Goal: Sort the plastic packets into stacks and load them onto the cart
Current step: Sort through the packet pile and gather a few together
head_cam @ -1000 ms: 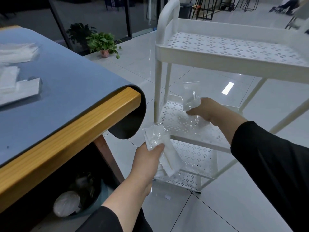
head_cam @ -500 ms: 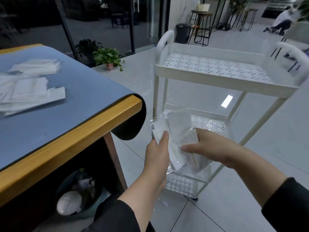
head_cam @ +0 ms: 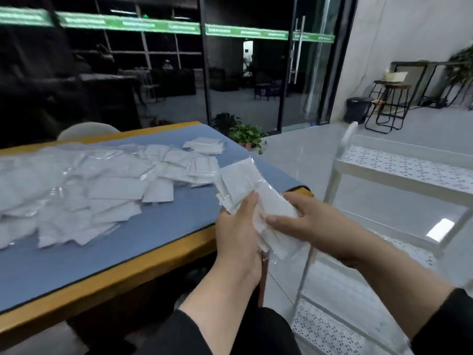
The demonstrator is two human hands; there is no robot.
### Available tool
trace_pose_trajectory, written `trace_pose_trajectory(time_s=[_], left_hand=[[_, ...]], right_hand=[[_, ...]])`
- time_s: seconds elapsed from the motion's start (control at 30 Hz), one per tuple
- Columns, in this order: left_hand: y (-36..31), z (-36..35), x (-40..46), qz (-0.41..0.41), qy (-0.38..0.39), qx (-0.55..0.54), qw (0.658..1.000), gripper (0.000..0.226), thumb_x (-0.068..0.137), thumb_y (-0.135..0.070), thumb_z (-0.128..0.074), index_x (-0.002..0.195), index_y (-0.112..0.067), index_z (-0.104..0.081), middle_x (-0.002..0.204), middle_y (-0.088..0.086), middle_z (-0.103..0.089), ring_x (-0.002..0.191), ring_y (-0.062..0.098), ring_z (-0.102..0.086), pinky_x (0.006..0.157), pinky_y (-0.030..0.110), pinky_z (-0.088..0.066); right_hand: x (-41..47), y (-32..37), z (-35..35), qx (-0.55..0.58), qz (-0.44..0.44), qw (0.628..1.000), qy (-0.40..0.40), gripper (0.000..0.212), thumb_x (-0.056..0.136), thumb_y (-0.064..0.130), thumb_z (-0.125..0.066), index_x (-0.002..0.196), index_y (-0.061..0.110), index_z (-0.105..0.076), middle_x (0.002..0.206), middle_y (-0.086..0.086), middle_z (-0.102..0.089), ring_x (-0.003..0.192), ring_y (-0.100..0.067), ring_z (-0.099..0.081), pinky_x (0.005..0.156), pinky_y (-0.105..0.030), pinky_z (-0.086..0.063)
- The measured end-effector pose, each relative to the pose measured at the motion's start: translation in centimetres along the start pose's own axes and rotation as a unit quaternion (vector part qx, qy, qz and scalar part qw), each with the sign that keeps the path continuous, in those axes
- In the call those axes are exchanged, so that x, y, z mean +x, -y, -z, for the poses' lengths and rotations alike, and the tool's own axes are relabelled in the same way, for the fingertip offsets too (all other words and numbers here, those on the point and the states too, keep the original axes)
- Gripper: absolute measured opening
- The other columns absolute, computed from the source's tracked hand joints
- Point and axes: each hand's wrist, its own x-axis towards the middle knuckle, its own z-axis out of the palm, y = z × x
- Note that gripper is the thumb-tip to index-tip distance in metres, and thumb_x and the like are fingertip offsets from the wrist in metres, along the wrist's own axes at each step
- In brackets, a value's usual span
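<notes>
Both hands hold one small stack of clear plastic packets with white contents [head_cam: 245,187] above the table's right corner. My left hand [head_cam: 239,233] grips its left side, thumb on top. My right hand [head_cam: 304,222] grips its right side, fingers curled over the packets. A large loose heap of the same packets [head_cam: 84,185] covers the blue mat on the table [head_cam: 133,242]. One separate little pile [head_cam: 206,145] lies at the far end. The white three-shelf cart [head_cam: 399,170] stands to the right, its perforated top shelf bare.
A white chair back [head_cam: 87,129] shows behind the table. A potted plant [head_cam: 248,137] sits on the floor by the glass doors. A black bin [head_cam: 357,110] and metal stools [head_cam: 389,103] stand at the far right wall. Tiled floor lies beyond the cart.
The view has swung up from the cart's lower shelves to the table. Both hands rose with the packets, from beside the cart's middle shelf to above the table corner.
</notes>
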Motion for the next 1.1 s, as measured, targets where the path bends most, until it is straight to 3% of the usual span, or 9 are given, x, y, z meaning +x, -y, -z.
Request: trace_pose_trajectory(time_s=[0.13, 0.27, 0.47, 0.57, 0.7, 0.83, 0.93, 1.03, 1.1], left_hand=[[-7.9, 3.9, 0.8, -0.117, -0.043, 0.0, 0.992, 0.028, 0.094, -0.029, -0.071, 0.121, -0.025, -0.066, 0.11, 0.006, -0.077, 0.102, 0.029, -0.074, 0.092, 0.059, -0.057], [-13.8, 8.6, 1.3, -0.173, -0.038, 0.051, 0.983, 0.027, 0.098, -0.035, -0.065, 0.123, -0.026, -0.065, 0.111, 0.003, -0.077, 0.103, 0.024, -0.074, 0.091, 0.051, -0.059], [-23.1, 17.6, 3.7, -0.347, -0.214, 0.129, 0.904, 0.06, 0.083, -0.077, -0.042, 0.129, -0.04, -0.051, 0.113, -0.009, -0.069, 0.101, 0.004, -0.067, 0.087, 0.027, -0.053], [-25.3, 20.5, 5.5, -0.341, -0.209, 0.234, 0.886, 0.061, 0.086, -0.079, -0.03, 0.114, -0.037, -0.064, 0.107, -0.013, -0.072, 0.093, -0.007, -0.065, 0.07, 0.005, -0.045], [-23.3, 22.6, 8.5, -0.278, -0.219, 0.359, 0.864, 0.05, 0.098, -0.054, -0.054, 0.069, -0.014, -0.056, 0.065, -0.011, -0.055, 0.061, 0.01, -0.047, 0.062, 0.029, -0.04], [-23.3, 22.5, 8.9, -0.258, -0.217, 0.316, 0.887, 0.048, 0.099, -0.055, -0.051, 0.084, -0.015, -0.072, 0.076, -0.012, -0.07, 0.07, 0.009, -0.061, 0.064, 0.03, -0.045], [-22.5, 22.2, 8.7, -0.254, -0.19, 0.358, 0.878, 0.055, 0.096, -0.054, -0.059, 0.069, -0.007, -0.054, 0.06, -0.006, -0.045, 0.058, 0.013, -0.041, 0.056, 0.027, -0.035], [-22.9, 22.7, 8.9, -0.265, -0.237, 0.334, 0.873, 0.033, 0.091, -0.04, -0.067, 0.074, -0.012, -0.064, 0.062, -0.006, -0.057, 0.061, 0.018, -0.051, 0.059, 0.032, -0.041], [-23.2, 23.1, 8.8, -0.281, -0.245, 0.283, 0.884, 0.045, 0.092, -0.053, -0.063, 0.074, -0.011, -0.067, 0.07, -0.005, -0.065, 0.07, 0.017, -0.06, 0.065, 0.033, -0.045]], right_hand=[[3.2, 6.6, -5.0, 0.164, 0.052, 0.983, 0.057, 0.026, 0.091, 0.014, -0.07, 0.116, 0.02, -0.066, 0.082, 0.004, -0.076, 0.063, -0.009, -0.07, 0.054, -0.02, -0.053], [8.2, 11.3, -11.2, 0.218, 0.106, 0.965, 0.097, 0.033, 0.09, 0.009, -0.071, 0.122, 0.015, -0.065, 0.111, -0.012, -0.075, 0.101, -0.035, -0.072, 0.085, -0.049, -0.057], [15.7, 15.9, -15.5, -0.072, 0.237, 0.967, 0.055, 0.023, 0.089, 0.019, -0.075, 0.101, 0.036, -0.066, 0.088, 0.014, -0.07, 0.08, -0.009, -0.066, 0.076, -0.033, -0.056], [18.5, 16.3, -16.8, -0.231, 0.253, 0.935, 0.091, 0.022, 0.088, 0.032, -0.074, 0.103, 0.044, -0.062, 0.094, 0.018, -0.066, 0.086, -0.003, -0.06, 0.08, -0.026, -0.05], [20.8, 13.0, -20.6, -0.178, 0.252, 0.948, 0.077, 0.036, 0.08, 0.042, -0.082, 0.106, 0.05, -0.059, 0.108, 0.032, -0.06, 0.105, 0.009, -0.053, 0.086, -0.004, -0.038], [21.4, 10.5, -21.9, -0.085, 0.264, 0.961, -0.002, 0.047, 0.073, 0.044, -0.086, 0.111, 0.046, -0.06, 0.115, 0.031, -0.058, 0.113, 0.015, -0.049, 0.091, -0.004, -0.037], [21.0, 10.6, -22.2, -0.082, 0.298, 0.951, 0.022, 0.045, 0.077, 0.035, -0.086, 0.111, 0.043, -0.058, 0.115, 0.029, -0.058, 0.114, 0.011, -0.052, 0.092, -0.007, -0.039], [20.7, 10.2, -22.1, -0.083, 0.308, 0.946, 0.064, 0.05, 0.082, 0.026, -0.081, 0.116, 0.05, -0.052, 0.118, 0.029, -0.056, 0.119, 0.01, -0.05, 0.096, -0.008, -0.038], [20.6, 10.2, -21.7, -0.105, 0.314, 0.941, 0.071, 0.051, 0.083, 0.024, -0.078, 0.113, 0.054, -0.049, 0.119, 0.032, -0.053, 0.119, 0.013, -0.048, 0.095, -0.005, -0.035]])
